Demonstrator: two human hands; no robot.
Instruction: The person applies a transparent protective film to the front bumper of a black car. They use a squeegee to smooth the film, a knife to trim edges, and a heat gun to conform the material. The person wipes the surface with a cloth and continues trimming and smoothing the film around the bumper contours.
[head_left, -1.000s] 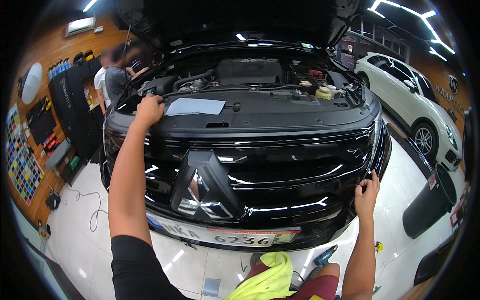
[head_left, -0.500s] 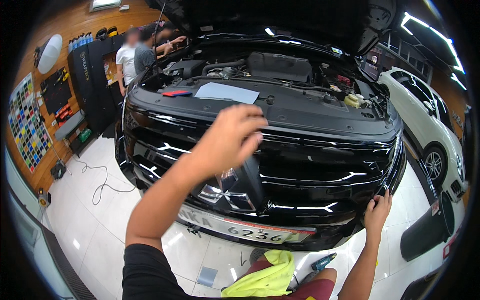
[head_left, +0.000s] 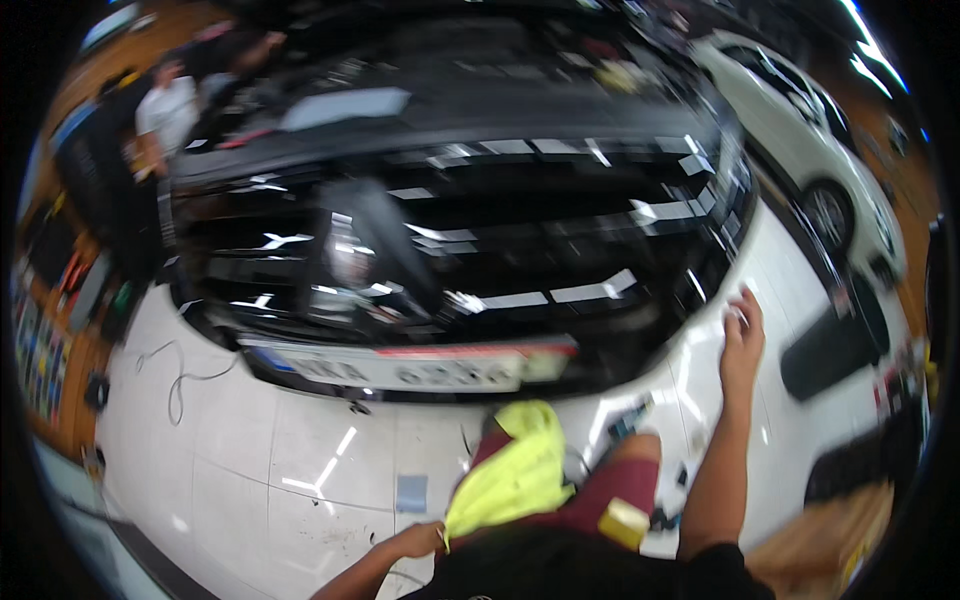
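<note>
The front of a black car (head_left: 520, 220) fills the middle of the view, smeared by motion. At the lower edge my left hand (head_left: 415, 540) is closed on the corner of a bright yellow cloth (head_left: 515, 475), which lies across my lap. My right hand (head_left: 742, 345) is raised off the car's right front corner, over the floor. Its fingers look loosely apart and nothing shows in them, though they are blurred. A small pale yellow block (head_left: 625, 522) rests by my right thigh.
A teal power tool (head_left: 628, 418) lies on the white tiled floor near my knees, with a grey-blue square (head_left: 411, 493) to the left. A dark bin (head_left: 835, 350) and a white car (head_left: 800, 130) are at right. A person in white (head_left: 167, 115) stands far left.
My left hand has dropped from above the grille to the yellow cloth and closed on it. My right hand has come away from the car's corner. The view has tilted downward.
</note>
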